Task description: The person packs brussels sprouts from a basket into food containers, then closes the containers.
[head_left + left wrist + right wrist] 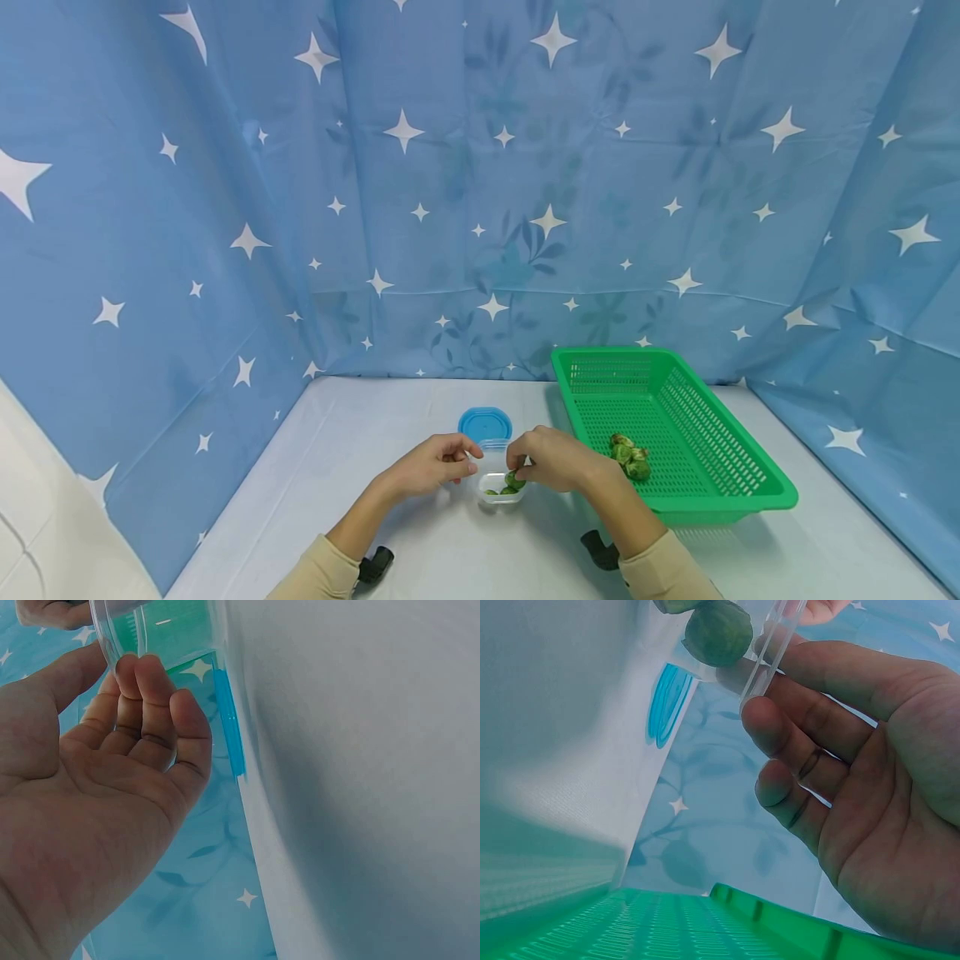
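Note:
A small clear plastic container stands on the table between the two hands, with a few green Brussels sprouts at its bottom. My right hand reaches over its rim, thumb and fingertips pinching a Brussels sprout inside it. Through the clear wall the right wrist view shows those fingertips close against the sprout. My left hand hovers at the container's left side, fingers loosely bent and holding nothing. In the left wrist view its fingertips lie close to the container wall; whether they touch I cannot tell.
Behind the container lies a round-cornered blue lid. To the right stands a large green perforated basket, with several Brussels sprouts in its near left part. A blue star-patterned curtain borders the white table.

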`<state>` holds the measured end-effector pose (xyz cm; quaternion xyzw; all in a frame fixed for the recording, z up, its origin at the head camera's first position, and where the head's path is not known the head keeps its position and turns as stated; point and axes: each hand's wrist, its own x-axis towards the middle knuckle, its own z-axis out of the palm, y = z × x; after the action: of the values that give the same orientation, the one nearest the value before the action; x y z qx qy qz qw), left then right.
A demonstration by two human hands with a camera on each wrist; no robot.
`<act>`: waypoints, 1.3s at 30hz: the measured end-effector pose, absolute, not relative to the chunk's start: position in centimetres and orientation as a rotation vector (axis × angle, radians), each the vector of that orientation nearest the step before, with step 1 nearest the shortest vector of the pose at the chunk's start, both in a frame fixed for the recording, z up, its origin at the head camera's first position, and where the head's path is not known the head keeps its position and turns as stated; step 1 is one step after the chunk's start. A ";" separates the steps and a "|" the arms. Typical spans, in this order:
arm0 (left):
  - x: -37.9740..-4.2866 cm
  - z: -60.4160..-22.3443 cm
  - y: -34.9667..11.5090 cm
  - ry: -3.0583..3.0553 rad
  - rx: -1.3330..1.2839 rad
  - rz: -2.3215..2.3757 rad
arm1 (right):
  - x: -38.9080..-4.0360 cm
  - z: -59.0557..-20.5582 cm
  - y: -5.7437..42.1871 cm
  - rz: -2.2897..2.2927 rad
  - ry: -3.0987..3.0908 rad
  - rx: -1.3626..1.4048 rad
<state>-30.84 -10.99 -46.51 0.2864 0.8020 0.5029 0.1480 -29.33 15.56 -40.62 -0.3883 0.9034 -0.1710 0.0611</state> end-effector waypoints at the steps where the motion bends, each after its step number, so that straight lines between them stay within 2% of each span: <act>1: -30.8 -46.5 -11.0 2.306 0.825 1.448 | -29.3 -40.6 15.6 -0.517 2.734 -1.175; 39: -30.9 -46.7 -11.1 2.287 0.836 1.450 | -29.2 -40.2 15.5 -0.587 2.724 -1.148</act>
<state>-30.95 -11.06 -46.75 0.2916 0.7974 0.5055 0.1533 -29.24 15.48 -40.25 -0.3803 0.9019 -0.1943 0.0640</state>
